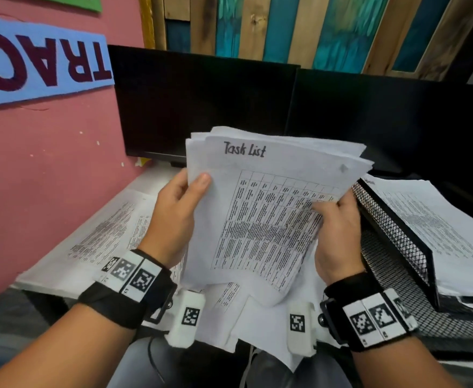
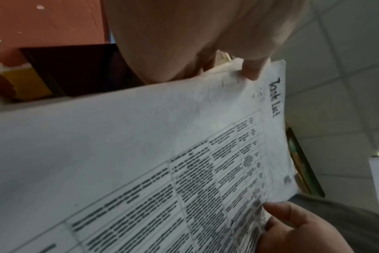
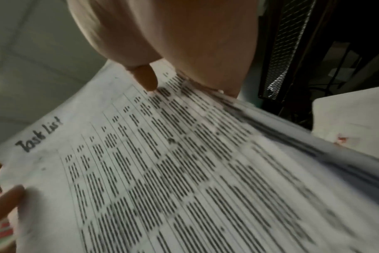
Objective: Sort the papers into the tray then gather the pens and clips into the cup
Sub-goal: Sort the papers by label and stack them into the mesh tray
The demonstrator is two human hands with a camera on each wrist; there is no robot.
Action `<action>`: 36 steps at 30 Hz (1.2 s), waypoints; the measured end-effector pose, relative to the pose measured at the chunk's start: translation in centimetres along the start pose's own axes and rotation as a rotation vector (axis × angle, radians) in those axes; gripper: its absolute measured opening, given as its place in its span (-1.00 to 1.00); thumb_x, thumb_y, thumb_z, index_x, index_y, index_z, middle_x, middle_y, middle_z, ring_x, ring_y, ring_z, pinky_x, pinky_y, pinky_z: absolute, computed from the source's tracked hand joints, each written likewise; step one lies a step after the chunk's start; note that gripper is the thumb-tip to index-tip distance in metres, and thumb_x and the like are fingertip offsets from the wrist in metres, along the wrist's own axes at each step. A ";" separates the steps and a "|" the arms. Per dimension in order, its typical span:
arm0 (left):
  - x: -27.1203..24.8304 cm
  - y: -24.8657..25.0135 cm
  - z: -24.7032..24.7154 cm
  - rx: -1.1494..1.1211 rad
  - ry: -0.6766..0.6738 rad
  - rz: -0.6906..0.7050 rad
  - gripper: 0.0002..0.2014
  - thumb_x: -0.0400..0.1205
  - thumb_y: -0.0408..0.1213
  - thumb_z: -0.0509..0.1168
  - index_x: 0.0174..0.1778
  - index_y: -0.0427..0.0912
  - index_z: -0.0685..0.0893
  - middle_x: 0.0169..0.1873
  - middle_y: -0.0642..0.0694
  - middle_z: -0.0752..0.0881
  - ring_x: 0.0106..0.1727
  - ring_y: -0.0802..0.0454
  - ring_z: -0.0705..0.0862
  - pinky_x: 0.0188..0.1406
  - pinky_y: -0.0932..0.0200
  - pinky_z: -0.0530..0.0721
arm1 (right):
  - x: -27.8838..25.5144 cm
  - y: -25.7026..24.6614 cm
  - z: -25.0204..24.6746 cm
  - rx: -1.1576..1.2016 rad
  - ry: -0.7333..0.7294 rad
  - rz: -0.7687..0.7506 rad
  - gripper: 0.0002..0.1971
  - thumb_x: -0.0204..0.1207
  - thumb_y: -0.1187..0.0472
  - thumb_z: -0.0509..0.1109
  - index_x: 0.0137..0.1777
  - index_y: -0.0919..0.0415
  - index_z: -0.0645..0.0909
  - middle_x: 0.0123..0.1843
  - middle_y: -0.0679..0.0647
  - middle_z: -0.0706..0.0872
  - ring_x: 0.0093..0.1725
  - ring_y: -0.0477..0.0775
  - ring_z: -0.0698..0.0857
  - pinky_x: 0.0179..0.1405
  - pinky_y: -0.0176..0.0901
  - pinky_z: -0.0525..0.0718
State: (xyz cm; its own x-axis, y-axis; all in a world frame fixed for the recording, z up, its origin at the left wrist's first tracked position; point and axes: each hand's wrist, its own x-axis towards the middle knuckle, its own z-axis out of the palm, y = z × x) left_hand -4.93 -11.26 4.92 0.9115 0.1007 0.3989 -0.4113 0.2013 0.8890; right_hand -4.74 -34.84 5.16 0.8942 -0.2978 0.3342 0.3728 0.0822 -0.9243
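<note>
Both hands grip a "Task List" paper stack (image 1: pixel 260 208) upright between them: left hand (image 1: pixel 176 217) pinches its left edge, right hand (image 1: pixel 339 236) its right edge. The mesh tray (image 1: pixel 392 225) sits just right of the right hand.

Bare forearms, black strap on each wrist, left wristband (image 1: pixel 130 278) and right wristband (image 1: pixel 375 315) with white checkered marker blocks, grey trousers (image 1: pixel 134 365)

Both forearms reach forward, wrists banded. The left hand (image 1: pixel 175 211) pinches the paper stack (image 1: pixel 260 214) at its left edge, thumb on top; the right hand (image 1: pixel 337 233) grips its right edge likewise.
</note>
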 end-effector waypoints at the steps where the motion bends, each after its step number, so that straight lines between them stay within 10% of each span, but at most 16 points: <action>1: -0.2 -0.3 0.0 0.008 0.005 -0.023 -0.59 0.71 -0.08 0.33 0.41 -0.21 0.72 0.28 -0.18 0.87 0.30 -0.17 0.85 0.21 0.00 0.83 | -0.4 0.7 -0.1 -0.017 -0.017 0.040 -0.56 0.68 0.53 0.20 0.25 -0.04 0.64 0.15 -0.20 0.87 0.23 -0.16 0.81 0.28 -0.19 0.76; 6: -1.7 -4.0 -0.1 0.268 0.016 -0.172 -0.80 0.69 0.07 0.43 0.19 0.17 0.76 0.09 0.10 0.91 0.20 0.09 0.85 0.20 0.06 0.77 | -3.0 5.0 -0.5 -0.110 -0.032 0.246 -0.70 0.64 0.27 0.29 0.29 -0.04 0.62 0.33 -0.03 0.80 0.39 0.10 0.74 0.56 0.38 0.60; 12: -2.0 -4.5 0.7 0.248 0.124 -0.200 -0.87 0.81 -0.06 0.31 0.09 0.18 0.79 -0.03 0.31 0.90 0.07 0.29 0.86 0.00 0.31 0.73 | -3.6 5.4 0.8 -0.059 -0.041 0.272 -0.44 0.75 0.44 0.19 0.39 -0.34 0.55 0.35 -0.33 0.75 0.37 -0.23 0.69 0.43 -0.12 0.60; 23: -2.3 -6.2 -1.6 0.455 0.059 -0.434 -0.56 0.75 0.04 0.40 0.44 -0.16 0.74 0.13 -0.06 0.88 0.17 -0.13 0.84 0.31 -0.12 0.78 | -3.3 8.9 -0.4 -0.141 0.019 0.515 -0.63 0.66 0.35 0.41 0.37 0.01 0.47 0.31 0.08 0.75 0.24 0.08 0.76 0.35 0.10 0.73; 25: -2.3 -5.8 -1.4 0.388 0.125 -0.408 -0.42 0.72 0.08 0.41 0.43 -0.37 0.69 0.03 -0.39 0.85 0.06 -0.38 0.82 0.26 -0.06 0.80 | -3.3 8.6 -0.7 -0.010 0.109 0.547 -0.53 0.66 0.33 0.47 0.46 0.00 0.41 0.28 0.10 0.77 0.19 0.07 0.75 0.16 -0.08 0.69; 28: -3.0 -4.6 -0.4 0.404 0.085 -0.454 -0.15 0.77 0.10 0.35 0.49 -0.77 0.39 0.41 -0.70 0.52 0.39 -0.67 0.54 0.15 -0.10 0.66 | -3.4 7.8 -0.7 0.213 0.080 0.655 -0.46 0.68 0.32 0.50 0.57 0.01 0.42 0.33 0.24 0.81 0.24 0.19 0.79 0.30 0.13 0.76; 30: -3.6 -4.0 0.5 0.348 -0.005 -0.459 -0.22 0.82 0.02 0.29 0.51 -0.78 0.39 0.25 -0.61 0.61 0.27 -0.44 0.65 0.21 -0.29 0.65 | -3.6 7.2 -0.4 0.342 0.020 0.727 -0.59 0.72 0.33 0.44 0.54 0.13 0.57 0.33 0.24 0.85 0.30 0.25 0.82 0.19 0.18 0.83; 33: -4.4 -4.6 1.4 0.323 -0.115 -0.448 -0.57 0.87 -0.12 0.23 0.51 -0.36 0.68 0.14 -0.09 0.85 0.04 -0.15 0.85 0.38 -0.39 0.71 | -3.9 6.9 -0.8 0.342 -0.011 0.720 -0.68 0.80 0.35 0.31 0.49 0.15 0.66 0.34 0.15 0.86 0.34 0.25 0.83 0.21 0.18 0.84; 36: -5.0 -4.7 0.8 0.277 -0.210 -0.429 -0.63 0.68 0.15 0.41 0.28 0.00 0.78 0.07 0.05 0.94 0.09 -0.07 0.92 0.13 -0.03 0.87 | -4.3 6.4 -2.8 0.256 0.020 0.684 -0.71 0.83 0.35 0.26 0.43 0.16 0.70 0.23 0.11 0.91 0.26 0.21 0.86 0.24 0.16 0.82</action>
State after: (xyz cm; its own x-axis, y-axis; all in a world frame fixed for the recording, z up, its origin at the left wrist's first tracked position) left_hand -7.54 -13.49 -1.09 0.9907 -0.1363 -0.0015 -0.0102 -0.0853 0.9963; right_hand -6.84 -35.75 -2.74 0.9440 -0.1172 -0.3085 -0.2196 0.4748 -0.8523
